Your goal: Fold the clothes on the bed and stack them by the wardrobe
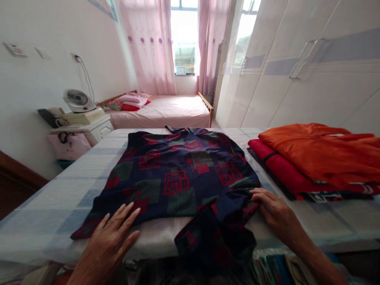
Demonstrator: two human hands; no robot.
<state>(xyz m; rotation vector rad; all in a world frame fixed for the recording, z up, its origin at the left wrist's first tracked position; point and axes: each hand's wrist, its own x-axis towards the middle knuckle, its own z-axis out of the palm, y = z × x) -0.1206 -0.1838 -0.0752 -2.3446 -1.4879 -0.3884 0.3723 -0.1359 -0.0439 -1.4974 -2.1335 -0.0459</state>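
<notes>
Left hand (111, 233) flat and fingers fanned, a person rests fingertips on the near edge of a dark navy shirt (166, 166), the thumb set apart over pale cloth. The right hand (273, 208) curls its fingertips against the shirt's bunched sleeve (221, 233); whether they pinch a fold cannot be told. The shirt lies spread across a surface draped in a white cover (74, 209) with soft blue checks, the body mostly smooth, the sleeve crumpled into loose folds and drooping over the near edge. Its soft-looking fabric carries solid red blocks, heathered grey-green patches and nested red outlines of squares.

Just beside it, on the right, sits a pile of clothes: a slack, rumpled orange garment (320, 148) over a smoother red one (276, 166) with a dark stripe, darker cloth beneath. Beyond, a bed (178, 109) with a pink sheet and rounded wooden end rails stands below gathered pink curtains (148, 47) dotted with purple flowers. Glossy white wardrobe doors (267, 91) with curved metal handles line the right wall; at left, a round-headed fan (77, 99) stands above a white cabinet (101, 132) with a molded panel.
</notes>
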